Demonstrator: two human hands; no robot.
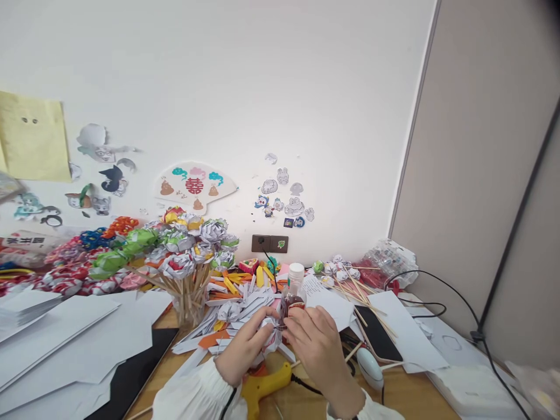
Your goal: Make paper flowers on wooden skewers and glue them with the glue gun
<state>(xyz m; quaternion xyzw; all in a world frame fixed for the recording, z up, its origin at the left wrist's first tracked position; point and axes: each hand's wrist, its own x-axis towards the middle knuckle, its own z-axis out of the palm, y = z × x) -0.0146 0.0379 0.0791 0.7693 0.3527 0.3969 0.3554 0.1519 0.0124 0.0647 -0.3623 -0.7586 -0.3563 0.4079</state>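
A partly made white paper flower (271, 339) sits between my two hands, low over the desk. My left hand (249, 344) pinches it from the left, fingers curled. From the right, the bent fingers of my right hand (315, 344) close on its edge; their tips are partly hidden. Just behind the hands stands an upright bottle (296, 284) with a white cap and dark red contents. A yellow glue gun (265, 386) lies below my hands. Folded paper strips (251, 306) are heaped behind my left hand.
Finished paper flowers on sticks stand in a clear container (189, 312) at left. White paper sheets (65, 350) cover the left side. On the right lie a black phone (378, 333), a white mouse (370, 367), wooden sticks (361, 291) and a black cable (475, 309).
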